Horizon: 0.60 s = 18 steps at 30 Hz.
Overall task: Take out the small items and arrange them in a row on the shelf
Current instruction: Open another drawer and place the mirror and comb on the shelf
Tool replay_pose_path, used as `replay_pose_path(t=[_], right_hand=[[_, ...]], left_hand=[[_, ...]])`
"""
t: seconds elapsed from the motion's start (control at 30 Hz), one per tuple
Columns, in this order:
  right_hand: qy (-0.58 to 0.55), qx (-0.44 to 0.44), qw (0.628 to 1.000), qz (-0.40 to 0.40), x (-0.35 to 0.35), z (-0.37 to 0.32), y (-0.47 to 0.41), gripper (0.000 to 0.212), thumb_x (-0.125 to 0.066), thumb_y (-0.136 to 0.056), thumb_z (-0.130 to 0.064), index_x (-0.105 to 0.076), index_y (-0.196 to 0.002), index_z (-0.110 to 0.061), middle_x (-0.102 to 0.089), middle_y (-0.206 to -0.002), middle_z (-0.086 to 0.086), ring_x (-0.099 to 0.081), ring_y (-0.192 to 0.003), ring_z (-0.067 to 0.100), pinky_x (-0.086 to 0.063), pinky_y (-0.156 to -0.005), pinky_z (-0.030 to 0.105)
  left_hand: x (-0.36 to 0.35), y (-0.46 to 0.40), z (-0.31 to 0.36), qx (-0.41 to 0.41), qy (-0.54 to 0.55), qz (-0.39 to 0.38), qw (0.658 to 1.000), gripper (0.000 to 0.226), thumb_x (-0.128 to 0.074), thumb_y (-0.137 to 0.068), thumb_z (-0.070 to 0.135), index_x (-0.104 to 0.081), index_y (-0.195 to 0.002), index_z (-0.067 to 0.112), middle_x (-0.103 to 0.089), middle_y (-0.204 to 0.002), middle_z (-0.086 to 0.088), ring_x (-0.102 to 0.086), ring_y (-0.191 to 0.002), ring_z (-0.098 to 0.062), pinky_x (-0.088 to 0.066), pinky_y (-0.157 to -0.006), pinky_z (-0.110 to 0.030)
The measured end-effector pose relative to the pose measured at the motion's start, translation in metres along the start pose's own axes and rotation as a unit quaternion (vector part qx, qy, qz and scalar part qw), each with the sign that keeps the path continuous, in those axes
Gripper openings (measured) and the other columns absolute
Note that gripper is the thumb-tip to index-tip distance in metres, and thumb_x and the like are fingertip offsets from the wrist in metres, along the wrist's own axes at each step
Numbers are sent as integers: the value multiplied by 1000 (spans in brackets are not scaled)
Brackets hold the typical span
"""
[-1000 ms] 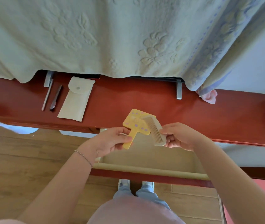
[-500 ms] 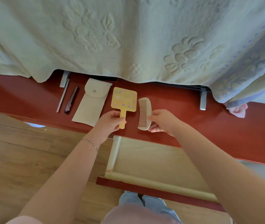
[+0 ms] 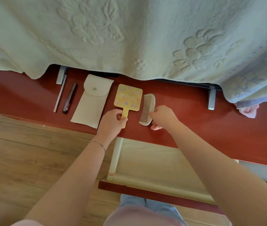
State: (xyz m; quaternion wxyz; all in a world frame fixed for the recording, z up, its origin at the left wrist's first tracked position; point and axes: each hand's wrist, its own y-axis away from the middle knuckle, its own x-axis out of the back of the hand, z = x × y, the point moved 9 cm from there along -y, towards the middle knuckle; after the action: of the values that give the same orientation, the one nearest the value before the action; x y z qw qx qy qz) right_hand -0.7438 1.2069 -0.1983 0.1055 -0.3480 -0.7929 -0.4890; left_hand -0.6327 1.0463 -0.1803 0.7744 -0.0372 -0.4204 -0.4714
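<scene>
A yellow hand mirror [image 3: 128, 97] with purple dots lies flat on the red shelf [image 3: 186, 115], and my left hand [image 3: 111, 123] pinches its handle. Right beside it lies a cream comb [image 3: 147, 108], teeth facing left; my right hand [image 3: 163, 116] holds its lower right edge. To the left, in the same row, lie a cream snap pouch [image 3: 91, 101], a dark pen [image 3: 69, 98] and a thin pink-grey stick [image 3: 60, 93]. Below the shelf, the pulled-out wooden drawer [image 3: 158, 162] shows a bare bottom.
A pale green embossed blanket [image 3: 129, 33] hangs over the shelf's back edge. Two grey metal brackets [image 3: 211, 99] stand on the shelf under it. A pink cloth [image 3: 248, 111] pokes out at the right. Wood floor [image 3: 23, 160] lies to the left, my legs below.
Both hands rose from above the drawer to the shelf and set the mirror and comb down beside the pouch. In the last half second they barely moved.
</scene>
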Motion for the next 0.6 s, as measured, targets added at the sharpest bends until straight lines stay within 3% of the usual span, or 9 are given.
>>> replay_pose_path(t=[0.13, 0.4, 0.5, 0.6], right_hand=[[72, 8, 997, 7, 1, -7, 6, 25, -39, -88, -18, -54, -105, -8, -66, -96, 8, -67, -51, 19, -57, -62, 30], [164, -7, 986, 36, 2, -8, 7, 16, -38, -88, -15, -51, -96, -7, -65, -89, 8, -67, -53, 22, -49, -49, 23], [165, -2, 985, 48, 2, -7, 8, 15, -38, -89, -17, -49, -94, -9, -61, -87, 6, -67, -55, 23, -54, -53, 27], [173, 33, 982, 75, 6, -8, 14, 28, -35, -92, -29, -54, -98, -10, -63, -89, 6, -65, -67, 26, -54, -61, 31]], left_hand=[[0, 5, 6, -16, -59, 39, 997, 38, -60, -85, 25, -55, -121, 15, -57, -90, 0, -54, -80, -14, -43, -70, -26], [-4, 7, 11, -39, -115, 50, 991, 38, -58, -84, 22, -54, -121, 12, -57, -100, -5, -58, -80, -21, -49, -72, -33], [-4, 7, 12, -44, -123, 53, 990, 37, -58, -84, 21, -54, -120, 12, -57, -99, -6, -57, -78, -21, -48, -68, -31], [-3, 11, 15, -58, -154, 68, 984, 40, -58, -85, 23, -52, -123, 12, -57, -101, -6, -58, -83, -22, -50, -67, -33]])
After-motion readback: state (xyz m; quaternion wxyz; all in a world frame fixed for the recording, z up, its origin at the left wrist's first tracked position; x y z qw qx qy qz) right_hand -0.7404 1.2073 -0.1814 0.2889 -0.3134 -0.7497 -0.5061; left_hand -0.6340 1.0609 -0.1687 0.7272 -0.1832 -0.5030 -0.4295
